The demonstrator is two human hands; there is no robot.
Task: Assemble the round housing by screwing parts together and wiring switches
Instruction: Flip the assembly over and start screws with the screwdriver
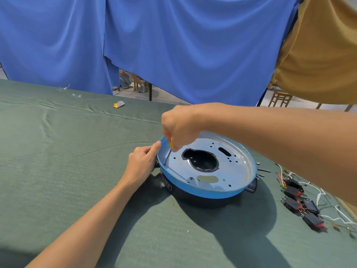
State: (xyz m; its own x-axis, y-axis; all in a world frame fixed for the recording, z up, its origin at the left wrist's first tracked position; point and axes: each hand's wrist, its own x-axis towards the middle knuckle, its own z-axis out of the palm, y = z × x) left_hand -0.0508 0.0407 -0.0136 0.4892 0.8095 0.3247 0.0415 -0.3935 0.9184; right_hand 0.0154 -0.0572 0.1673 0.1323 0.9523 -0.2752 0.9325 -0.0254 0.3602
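**Screwdriver held on plate inside housing**

The housing (195, 191) is seen resting on a green cloth (67, 171) with its blue rim upward. A metal plate (239, 171) with a large middle opening and many small holes is laid inside it.

A screwdriver (167, 154) is gripped by the right hand (179, 128) above the housing's left part. The fingers are curled down round the yellow handle. The thin shaft is slightly tilted, and its tip is set on the plate just inside the left rim. Whether the tip is seated in a screw cannot be told.

The housing's left edge is held by the left hand (144, 161). One fingertip is laid on the rim and the other fingers are curled against the outer wall.

Just right of the housing, a few screws (263, 170) are lying on the cloth. Farther right, black switches (295, 202) with red parts are gathered among white wires (319, 194). Well behind the housing, to its left, a small yellow-and-grey scrap (118, 104) is seen on the cloth. A blue curtain (173, 45) is hung beyond.
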